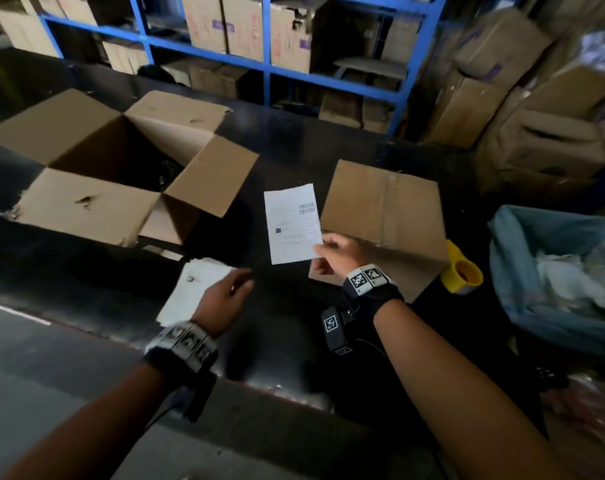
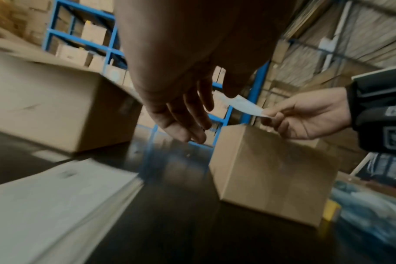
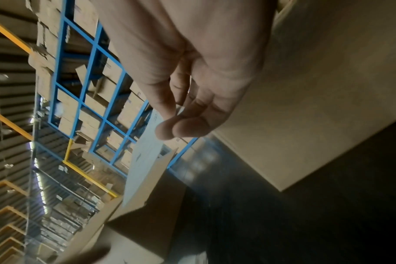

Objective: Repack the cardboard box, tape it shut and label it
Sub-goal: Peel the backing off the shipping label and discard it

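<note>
The open cardboard box (image 1: 121,168) sits at ten o'clock on the dark table (image 1: 294,150), all four flaps spread and something dark inside that cannot be made out. The closed cardboard box (image 1: 384,223) lies at two o'clock, with a strip of clear tape apparently along its top seam. The step in hand looks like labelling. The right hand (image 1: 335,254) pinches the shipping label (image 1: 292,223) by its lower right corner between thumb and fingertips, holding it in the air just left of the closed box. The left hand (image 1: 225,299) hovers at seven o'clock with fingers loosely spread, holding nothing, above the stack of white sheets (image 1: 197,289).

To do this well, I would bring the free hand to the opposite corner so the label hangs flat, set one edge on the box top beside the seam, then smooth outward — barcode kept uncreased.

Counted, largest first: two boxes on the table, one lined bin (image 1: 554,271) at three o'clock, one stack of sheets, one label in hand, one yellow tape dispenser (image 1: 462,271) just right of the closed box.
</note>
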A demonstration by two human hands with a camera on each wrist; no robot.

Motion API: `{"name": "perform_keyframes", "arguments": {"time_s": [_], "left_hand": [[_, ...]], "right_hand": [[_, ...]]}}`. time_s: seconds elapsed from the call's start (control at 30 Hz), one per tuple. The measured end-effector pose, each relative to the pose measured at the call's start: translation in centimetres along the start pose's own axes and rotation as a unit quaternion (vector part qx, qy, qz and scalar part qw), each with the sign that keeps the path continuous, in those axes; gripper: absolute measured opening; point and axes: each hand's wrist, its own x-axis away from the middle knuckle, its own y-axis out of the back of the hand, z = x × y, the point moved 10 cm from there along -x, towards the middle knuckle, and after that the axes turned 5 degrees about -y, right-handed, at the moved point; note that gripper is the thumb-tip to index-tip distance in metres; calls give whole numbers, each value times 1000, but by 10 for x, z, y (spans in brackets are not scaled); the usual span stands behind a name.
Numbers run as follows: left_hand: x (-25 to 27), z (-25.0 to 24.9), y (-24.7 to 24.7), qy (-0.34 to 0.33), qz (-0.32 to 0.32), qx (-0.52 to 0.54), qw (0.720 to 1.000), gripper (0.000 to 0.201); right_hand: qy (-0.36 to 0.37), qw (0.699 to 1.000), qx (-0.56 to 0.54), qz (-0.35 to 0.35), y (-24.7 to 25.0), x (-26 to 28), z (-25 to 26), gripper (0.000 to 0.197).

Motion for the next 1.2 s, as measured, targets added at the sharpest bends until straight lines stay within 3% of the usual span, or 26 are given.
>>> {"name": "perform_keyframes", "arguments": {"time_s": [0.13,0.3,0.43,0.53,0.8,1.2], "left_hand": [[-59,-78,-22,-8,-28,24,999,51],[-101,-132,-47,-66,-30,38,997,38],[-134,-138,-57,-74,-49,89,992,37],[-160,-143,-64,-85,-39,133,987,35],[-229,-136,-70,-103,-21,146,984,33],[-261,-122,-83,-91,21,151,984,36]], "right_hand": [[18,1000,4,-24,42,-3,13,16],[22,999,-15,-44,83,-13,19,18],[27,997,-45,-65,107,-22,27,19],[19,995,-46,-81,118,-36,32,8],[0,997,-54,-64,113,-73,46,9],[8,994,-28,-101,108,-96,50,12]]}}
